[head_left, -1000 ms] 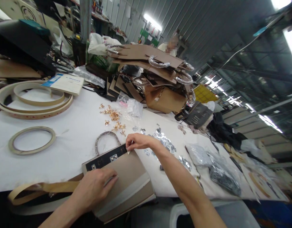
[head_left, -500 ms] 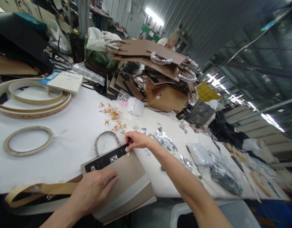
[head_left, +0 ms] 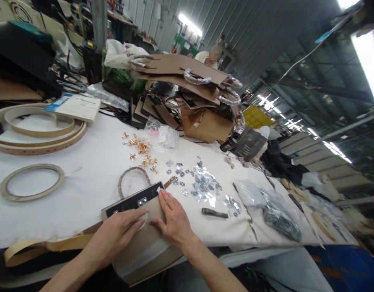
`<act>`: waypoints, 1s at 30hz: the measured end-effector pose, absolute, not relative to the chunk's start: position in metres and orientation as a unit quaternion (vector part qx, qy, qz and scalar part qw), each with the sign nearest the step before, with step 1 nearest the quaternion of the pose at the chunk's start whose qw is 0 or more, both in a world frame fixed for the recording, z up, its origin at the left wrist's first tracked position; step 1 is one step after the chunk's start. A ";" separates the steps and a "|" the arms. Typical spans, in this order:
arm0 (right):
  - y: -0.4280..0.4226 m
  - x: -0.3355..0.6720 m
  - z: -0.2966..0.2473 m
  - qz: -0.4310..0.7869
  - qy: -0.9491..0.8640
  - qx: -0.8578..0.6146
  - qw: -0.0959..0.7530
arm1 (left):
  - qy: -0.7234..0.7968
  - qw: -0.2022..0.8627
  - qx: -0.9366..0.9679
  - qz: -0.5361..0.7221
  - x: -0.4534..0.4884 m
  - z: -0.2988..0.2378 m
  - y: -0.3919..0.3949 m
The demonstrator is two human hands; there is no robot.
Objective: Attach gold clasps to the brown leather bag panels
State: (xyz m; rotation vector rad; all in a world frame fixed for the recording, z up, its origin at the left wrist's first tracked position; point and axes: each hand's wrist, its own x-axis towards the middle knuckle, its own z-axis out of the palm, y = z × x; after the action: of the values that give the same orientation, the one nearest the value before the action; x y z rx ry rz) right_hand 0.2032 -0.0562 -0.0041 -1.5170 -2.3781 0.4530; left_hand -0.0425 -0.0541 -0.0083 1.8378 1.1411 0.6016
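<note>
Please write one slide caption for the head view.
Left hand and right hand on a beige bag, silvery metal plates nearby.

So up close I'm counting two hands (head_left: pixel 176 221) and one taupe bag (head_left: pixel 149 239) with one loop handle (head_left: pixel 135 168), plus one slim tape ring (head_left: pixel 61 178) and one booklet (head_left: pixel 76 107) over on the left. Mid-desk there's more than a dozen gold clips (head_left: pixel 141 147), dozens of silver plates (head_left: pixel 202 182) (both heaps overlap too much for an exact number), and one dark strip (head_left: pixel 215 213). Far side I get one other person (head_left: pixel 202 56), and on the right two plastic packets (head_left: pixel 250 192).
</note>
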 end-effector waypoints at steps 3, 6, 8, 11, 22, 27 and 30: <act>-0.057 0.210 -0.001 0.237 -0.804 -0.520 0.164 | 0.460 0.455 0.719 0.251 -0.047 -0.005 -0.051; -0.051 0.221 0.015 0.289 -0.730 -0.547 0.292 | 0.464 0.490 0.695 0.248 -0.050 0.005 -0.049; -0.048 0.223 0.031 0.248 -0.663 -0.582 0.401 | 0.457 0.504 0.689 0.249 -0.053 0.012 -0.050; -0.051 0.210 0.061 0.202 -0.647 -0.575 0.459 | 0.444 0.517 0.686 0.253 -0.060 0.023 -0.055; -0.067 0.121 0.084 0.350 -0.817 -0.383 0.250 | 0.436 0.506 0.692 0.274 -0.092 0.055 -0.088; -0.067 0.114 0.077 0.363 -0.834 -0.354 0.219 | 0.465 0.505 0.676 0.267 -0.104 0.060 -0.099; -0.069 0.111 0.081 0.351 -0.836 -0.365 0.211 | 0.478 0.499 0.675 0.261 -0.109 0.061 -0.103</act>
State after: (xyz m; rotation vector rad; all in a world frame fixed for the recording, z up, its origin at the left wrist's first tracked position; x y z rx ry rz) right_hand 0.1114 -0.0686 0.0808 -1.0139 -2.3240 0.9765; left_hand -0.1089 -0.1032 0.0612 1.6322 1.1553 0.6309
